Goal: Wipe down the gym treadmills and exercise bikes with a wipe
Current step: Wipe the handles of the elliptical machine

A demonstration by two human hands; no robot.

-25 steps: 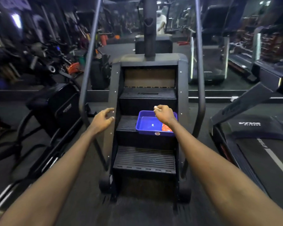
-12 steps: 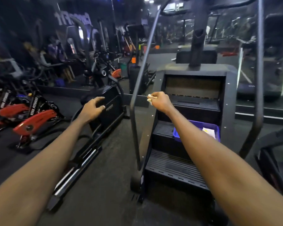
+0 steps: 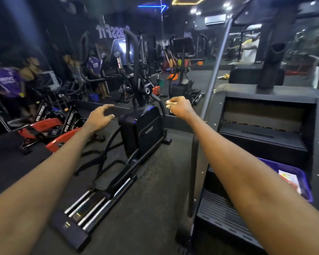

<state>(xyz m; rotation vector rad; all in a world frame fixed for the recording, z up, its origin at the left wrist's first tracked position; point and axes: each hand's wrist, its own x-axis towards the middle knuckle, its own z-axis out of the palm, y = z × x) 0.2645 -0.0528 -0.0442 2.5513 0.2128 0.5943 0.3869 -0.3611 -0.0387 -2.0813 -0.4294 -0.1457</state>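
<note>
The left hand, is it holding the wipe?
No, the left hand is open and empty; the white wipe is clutched in the right hand.

This is a gym. A black elliptical machine (image 3: 140, 133) stands at 12 o'clock, red exercise bikes (image 3: 44, 126) at 10, a stair climber (image 3: 265, 137) at 2.

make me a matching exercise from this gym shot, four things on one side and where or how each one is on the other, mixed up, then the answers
Things:
1. wipe
2. left hand
3. blue tray
4. red bikes

Places or states:
A. open, empty, fingers spread in the air
B. on the floor at far left
C. bunched in the right hand
D. on a step of the stair climber

Pairs: 1-C, 2-A, 3-D, 4-B
</note>
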